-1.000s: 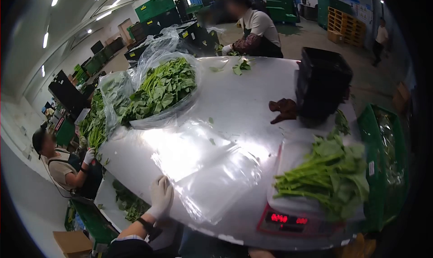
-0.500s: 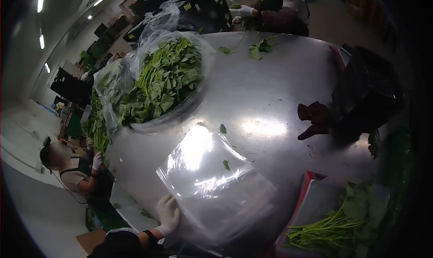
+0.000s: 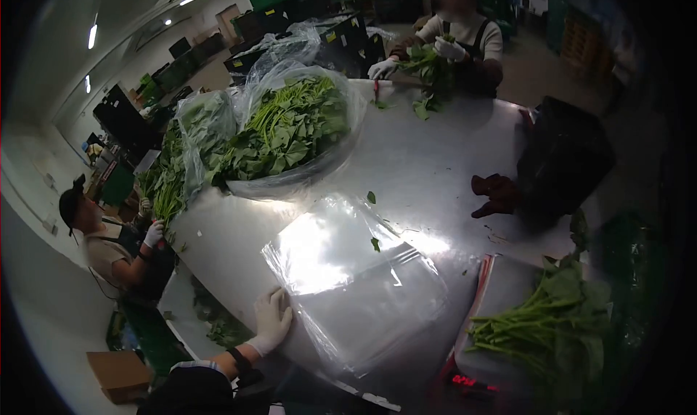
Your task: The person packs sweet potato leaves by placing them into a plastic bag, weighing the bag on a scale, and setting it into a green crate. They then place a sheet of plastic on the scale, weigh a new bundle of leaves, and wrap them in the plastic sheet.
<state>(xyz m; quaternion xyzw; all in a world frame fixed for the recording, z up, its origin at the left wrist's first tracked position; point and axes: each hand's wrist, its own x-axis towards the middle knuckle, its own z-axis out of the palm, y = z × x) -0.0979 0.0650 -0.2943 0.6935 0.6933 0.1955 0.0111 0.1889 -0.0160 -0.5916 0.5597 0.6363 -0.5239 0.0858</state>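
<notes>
My left hand [image 3: 271, 322], in a white glove, rests with its fingers spread at the table's near left edge, touching or right beside a stack of clear plastic bags [image 3: 374, 299]. My right hand does not show. On the right, a bunch of leafy green stems [image 3: 519, 324] lies on a scale [image 3: 488, 288] with a red lit display. Farther off, a large open clear bag [image 3: 290, 186] holds a heap of greens [image 3: 290, 135].
Across the metal table [image 3: 435, 153], a co-worker [image 3: 472, 48] handles greens. Another co-worker [image 3: 120, 251] stands at the left beside more greens [image 3: 168, 193]. Dark gloves [image 3: 496, 195] lie by a black crate [image 3: 563, 161]. Small leaf scraps dot the table.
The view has shifted, bringing the far co-worker's upper body and the scale's display into sight. That co-worker now holds greens higher up. My left hand stays by the bags.
</notes>
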